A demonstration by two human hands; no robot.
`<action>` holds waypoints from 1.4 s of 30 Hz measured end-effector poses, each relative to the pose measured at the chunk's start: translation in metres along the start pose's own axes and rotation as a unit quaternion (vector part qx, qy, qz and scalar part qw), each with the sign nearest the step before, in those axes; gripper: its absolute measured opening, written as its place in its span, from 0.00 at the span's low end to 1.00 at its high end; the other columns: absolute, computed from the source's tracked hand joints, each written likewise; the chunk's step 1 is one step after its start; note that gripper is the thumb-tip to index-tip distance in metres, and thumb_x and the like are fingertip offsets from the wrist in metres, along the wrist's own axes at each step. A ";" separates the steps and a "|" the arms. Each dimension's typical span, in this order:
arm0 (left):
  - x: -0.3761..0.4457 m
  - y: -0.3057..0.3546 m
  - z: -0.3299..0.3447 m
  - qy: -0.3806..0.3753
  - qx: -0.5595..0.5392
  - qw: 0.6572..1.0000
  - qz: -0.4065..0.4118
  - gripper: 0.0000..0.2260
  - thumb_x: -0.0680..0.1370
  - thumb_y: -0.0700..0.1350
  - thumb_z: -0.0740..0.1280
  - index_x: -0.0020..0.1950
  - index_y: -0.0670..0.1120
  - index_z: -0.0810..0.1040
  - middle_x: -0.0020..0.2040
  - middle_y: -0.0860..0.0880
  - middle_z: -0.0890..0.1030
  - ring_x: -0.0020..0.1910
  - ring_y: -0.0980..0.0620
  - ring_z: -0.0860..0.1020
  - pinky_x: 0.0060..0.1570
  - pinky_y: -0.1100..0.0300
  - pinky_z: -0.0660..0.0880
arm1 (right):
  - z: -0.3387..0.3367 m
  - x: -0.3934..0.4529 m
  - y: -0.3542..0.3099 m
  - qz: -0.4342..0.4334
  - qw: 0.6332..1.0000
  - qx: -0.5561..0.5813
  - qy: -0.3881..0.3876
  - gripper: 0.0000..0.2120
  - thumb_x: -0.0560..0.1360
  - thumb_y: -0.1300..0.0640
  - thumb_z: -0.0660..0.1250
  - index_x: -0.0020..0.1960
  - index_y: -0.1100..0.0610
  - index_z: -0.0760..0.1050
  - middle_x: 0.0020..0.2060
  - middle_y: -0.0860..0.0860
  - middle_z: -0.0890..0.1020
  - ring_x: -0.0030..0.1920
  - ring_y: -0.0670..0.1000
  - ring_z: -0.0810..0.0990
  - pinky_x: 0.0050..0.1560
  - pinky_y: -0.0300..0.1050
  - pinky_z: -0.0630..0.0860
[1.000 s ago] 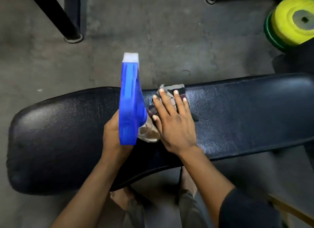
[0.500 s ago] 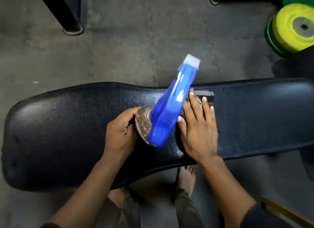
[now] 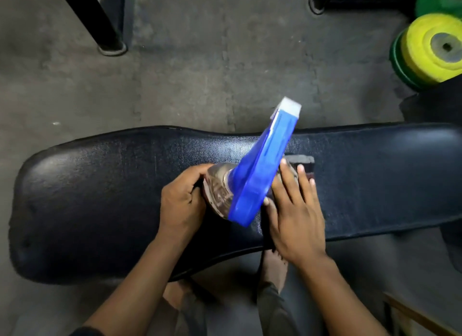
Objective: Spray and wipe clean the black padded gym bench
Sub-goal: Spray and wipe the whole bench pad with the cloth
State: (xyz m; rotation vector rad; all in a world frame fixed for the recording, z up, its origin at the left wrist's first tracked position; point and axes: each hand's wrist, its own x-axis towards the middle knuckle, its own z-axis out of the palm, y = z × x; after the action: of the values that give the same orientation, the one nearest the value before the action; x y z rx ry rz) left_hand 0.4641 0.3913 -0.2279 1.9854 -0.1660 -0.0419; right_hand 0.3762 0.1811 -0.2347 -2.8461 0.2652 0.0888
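Note:
The black padded bench (image 3: 105,190) runs left to right across the view. My left hand (image 3: 182,200) grips the clear body of a spray bottle (image 3: 260,170) with a blue trigger head, tilted so its white nozzle points up and to the right. My right hand (image 3: 295,210) lies flat, palm down, on a dark grey cloth (image 3: 303,161) pressed against the bench top just right of the bottle. Most of the cloth is hidden under my fingers and the bottle head.
Yellow and green weight plates (image 3: 432,50) stand at the upper right beyond the bench. Black frame legs (image 3: 105,27) rest on the grey floor at the upper left, another frame foot (image 3: 317,2) at top centre. My bare feet (image 3: 273,265) are under the bench's near edge.
My right hand slid the cloth to the right along the bench. The left hand followed and tilted the bottle, so its nozzle swung from pointing straight away to pointing up-right.

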 end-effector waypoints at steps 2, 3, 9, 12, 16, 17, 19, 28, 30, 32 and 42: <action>-0.004 0.000 0.002 0.012 0.001 1.000 -0.006 0.28 0.72 0.24 0.63 0.51 0.59 0.71 0.48 0.60 0.74 0.36 0.81 0.72 0.40 0.84 0.65 | 0.000 0.026 -0.009 0.041 0.999 0.014 -0.013 0.28 0.88 0.46 0.57 0.86 0.51 0.64 0.88 0.53 0.60 0.88 0.66 0.56 0.86 0.68 0.56; -0.005 -0.001 0.003 0.012 0.003 1.000 -0.013 0.28 0.72 0.24 0.64 0.50 0.60 0.72 0.48 0.61 0.75 0.37 0.81 0.72 0.41 0.84 0.66 | 0.001 0.037 -0.015 0.041 0.999 0.019 -0.020 0.28 0.87 0.48 0.61 0.86 0.53 0.65 0.87 0.55 0.62 0.87 0.67 0.56 0.86 0.69 0.56; 0.001 -0.014 -0.003 -0.013 -0.014 0.997 -0.079 0.28 0.72 0.22 0.66 0.62 0.48 0.85 0.58 0.54 0.87 0.58 0.56 0.84 0.64 0.48 0.80 | -0.012 0.023 -0.032 -0.007 0.991 0.132 0.015 0.30 0.80 0.60 0.76 0.80 0.59 0.73 0.79 0.63 0.75 0.77 0.75 0.72 0.73 0.77 0.72; -0.002 -0.011 0.001 -0.025 -0.015 0.995 -0.091 0.30 0.70 0.24 0.59 0.65 0.45 0.84 0.61 0.51 0.86 0.62 0.54 0.84 0.68 0.48 0.78 | -0.020 -0.001 -0.029 0.015 0.985 0.163 -0.051 0.26 0.80 0.47 0.64 0.73 0.59 0.76 0.70 0.67 0.81 0.71 0.72 0.79 0.68 0.78 0.77; 0.008 -0.010 -0.009 -0.034 -0.028 0.996 -0.072 0.29 0.69 0.28 0.58 0.65 0.45 0.84 0.62 0.52 0.86 0.64 0.57 0.83 0.70 0.53 0.77 | -0.049 0.012 -0.039 0.116 0.907 0.404 -0.006 0.33 0.71 0.51 0.66 0.76 0.56 0.75 0.66 0.34 0.83 0.65 0.36 0.79 0.72 0.41 0.77; 0.011 -0.011 -0.010 -0.042 -0.033 0.996 -0.071 0.30 0.69 0.28 0.58 0.65 0.45 0.84 0.63 0.52 0.86 0.65 0.57 0.83 0.70 0.54 0.77 | -0.054 0.017 -0.041 0.093 0.877 0.471 0.006 0.38 0.70 0.63 0.67 0.80 0.57 0.70 0.71 0.32 0.81 0.70 0.34 0.78 0.70 0.34 0.75; 0.009 -0.015 -0.016 -0.072 -0.034 0.994 -0.071 0.31 0.69 0.27 0.57 0.67 0.45 0.83 0.64 0.52 0.85 0.66 0.56 0.82 0.72 0.56 0.75 | -0.064 0.009 -0.055 0.054 0.799 0.599 -0.017 0.47 0.65 0.76 0.63 0.84 0.63 0.62 0.80 0.47 0.76 0.80 0.50 0.74 0.72 0.41 0.74; -0.021 -0.028 -0.086 -0.186 0.105 0.977 0.001 0.35 0.67 0.23 0.60 0.72 0.45 0.79 0.73 0.52 0.78 0.74 0.57 0.74 0.79 0.62 0.65 | -0.109 -0.001 -0.151 0.013 0.818 0.571 0.072 0.40 0.77 0.53 0.79 0.84 0.44 0.65 0.68 0.54 0.85 0.60 0.62 0.89 0.62 0.65 0.86; -0.035 -0.037 -0.102 -0.183 0.131 0.974 0.012 0.35 0.66 0.22 0.61 0.70 0.45 0.79 0.74 0.56 0.76 0.75 0.64 0.70 0.78 0.66 0.63 | -0.110 -0.004 -0.171 0.047 0.818 0.564 0.104 0.27 0.78 0.45 0.77 0.74 0.34 0.75 0.55 0.51 0.88 0.45 0.65 0.90 0.50 0.71 0.87; -0.042 -0.044 -0.112 -0.167 0.143 0.975 0.015 0.35 0.66 0.22 0.63 0.70 0.45 0.80 0.74 0.58 0.75 0.76 0.68 0.67 0.77 0.68 0.62 | -0.108 -0.008 -0.186 0.029 0.836 0.534 0.123 0.17 0.78 0.37 0.75 0.66 0.31 0.79 0.47 0.46 0.88 0.39 0.60 0.89 0.43 0.66 0.88; -0.036 -0.054 -0.114 -0.071 0.334 0.939 0.031 0.23 0.79 0.43 0.64 0.75 0.48 0.74 0.82 0.52 0.69 0.82 0.51 0.66 0.83 0.45 0.56 | -0.027 -0.054 -0.216 0.337 0.720 0.607 -0.018 0.12 0.70 0.38 0.84 0.52 0.36 0.88 0.34 0.49 0.85 0.29 0.56 0.83 0.32 0.43 0.80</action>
State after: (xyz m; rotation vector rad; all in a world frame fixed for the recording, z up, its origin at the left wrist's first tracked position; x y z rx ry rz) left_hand 0.4453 0.5214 -0.2321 2.6555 -0.3757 -0.0984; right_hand 0.3652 0.3868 -0.1460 -1.3242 0.9255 0.0695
